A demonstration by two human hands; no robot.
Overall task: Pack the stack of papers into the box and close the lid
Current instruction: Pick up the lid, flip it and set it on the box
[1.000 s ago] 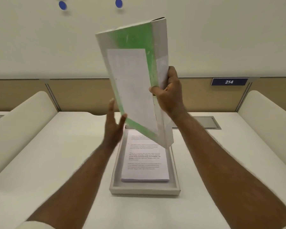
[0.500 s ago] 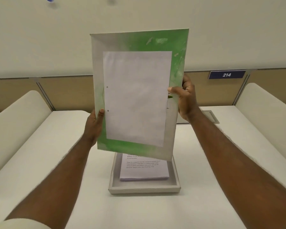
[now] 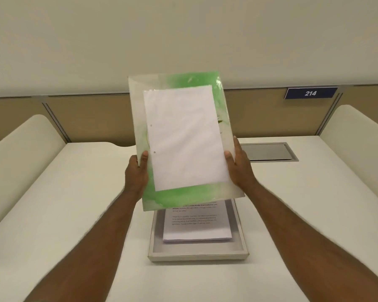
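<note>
Fingers (image 3: 145, 156) of both hands are clamped on lid (image 3: 183, 188) edges; if lowered tilted, box (image 3: 198, 257) rim could be caught & papers (image 3: 196, 227) creased.

The open, shallow grey-white box (image 3: 198, 253) holds the stack of printed papers (image 3: 195, 227) lying flat inside. Above the box's far end, the lid (image 3: 183, 140), green-smeared with a white sheet on its face, is tilted up, clear of the box.

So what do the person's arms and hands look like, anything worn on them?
Both forearms are bare down to the left hand and the right hand. No gloves, rings, watch or bands show. No sleeve is visible in this view; the upper arms lie outside the picture.
</note>
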